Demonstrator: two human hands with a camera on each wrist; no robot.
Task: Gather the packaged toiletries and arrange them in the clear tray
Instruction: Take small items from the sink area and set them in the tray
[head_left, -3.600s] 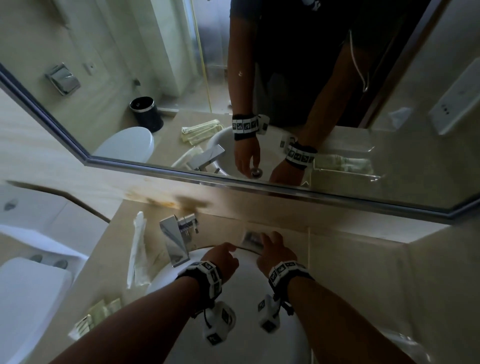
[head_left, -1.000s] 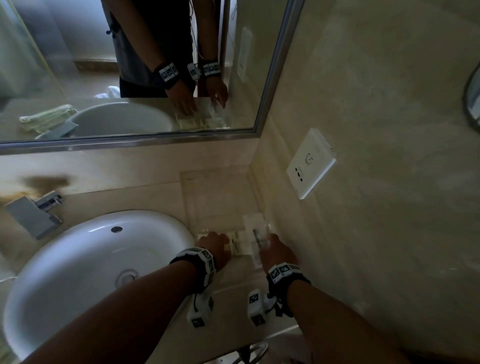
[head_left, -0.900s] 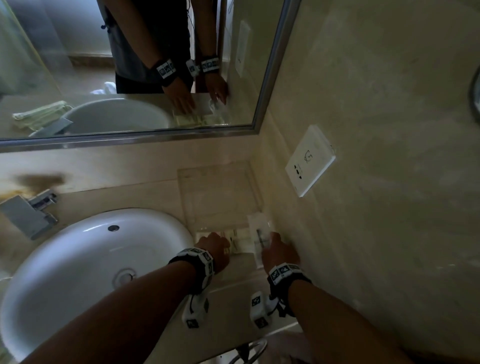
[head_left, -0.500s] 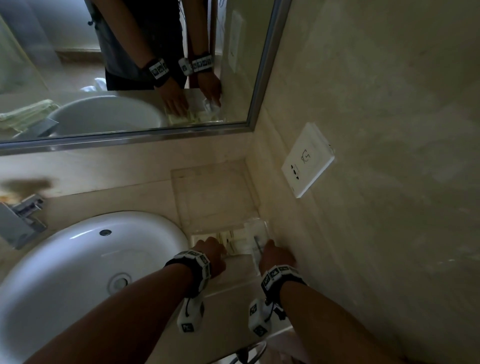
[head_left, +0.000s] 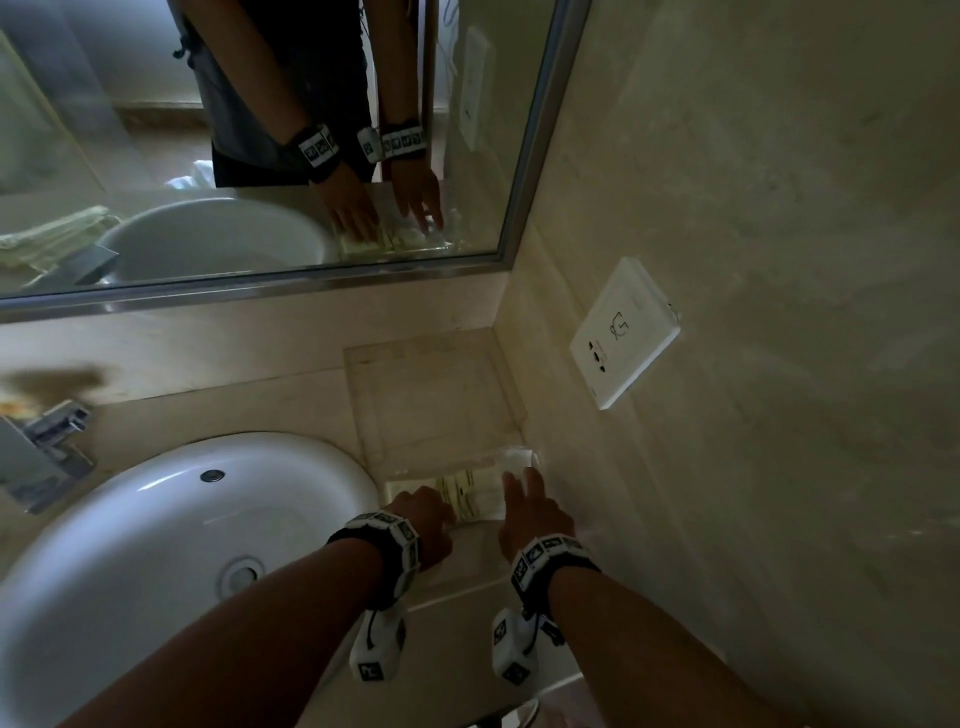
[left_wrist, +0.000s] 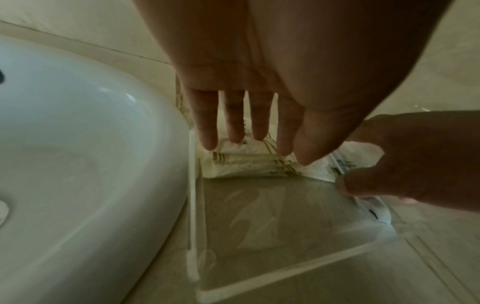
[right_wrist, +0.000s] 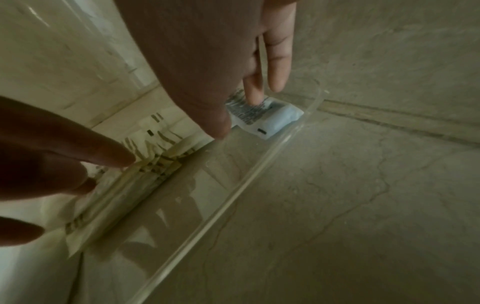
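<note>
here both flat, unclenched grips, left hand (head_left: 423, 512) and right hand (head_left: 530, 512), press packets (head_left: 475, 496) inside tray (head_left: 431, 395).

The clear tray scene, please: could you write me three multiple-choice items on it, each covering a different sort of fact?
1. Where does the clear tray stand?
A. inside the basin
B. on the counter between the white basin and the side wall
C. on the floor

2. What colour is the wall socket plate?
A. white
B. black
C. red

3. How is the left hand held?
A. curled into a fist
B. fingers straight, tips on the striped packets
C. gripping the tap

Answers: B, the head view shows the tray in the counter corner beside the basin; A, the plate is plainly white; B, the left wrist view shows straight fingers reaching the packets.
</note>
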